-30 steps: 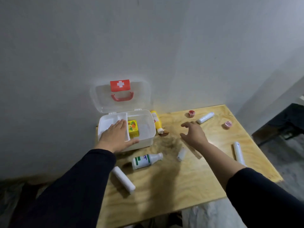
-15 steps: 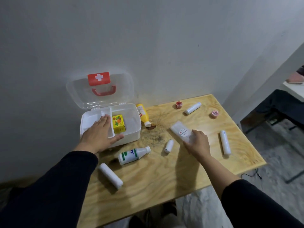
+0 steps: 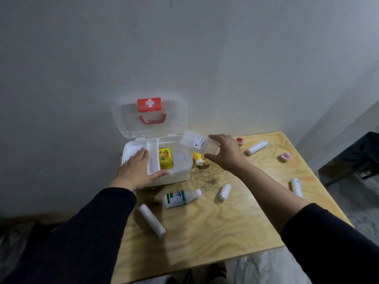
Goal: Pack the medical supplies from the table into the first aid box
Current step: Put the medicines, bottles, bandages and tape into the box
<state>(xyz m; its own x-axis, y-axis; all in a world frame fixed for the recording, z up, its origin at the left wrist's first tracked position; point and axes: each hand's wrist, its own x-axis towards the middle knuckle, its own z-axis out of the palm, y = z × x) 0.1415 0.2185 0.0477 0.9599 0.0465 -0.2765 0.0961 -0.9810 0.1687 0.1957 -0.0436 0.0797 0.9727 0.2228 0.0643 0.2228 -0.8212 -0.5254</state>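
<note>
dim, cool light | soft shadows | wide-angle bending at edges | slight blur

The left hand (image 3: pixel 137 172) lies flat, palm down, fingers spread forward, thumb out. The right hand (image 3: pixel 225 154) is raised, thumb and fingers pinched closed, forearm bare.

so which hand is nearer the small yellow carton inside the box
Left. The left hand rests on the tray right beside the small yellow carton; the right hand is farther right.
</note>
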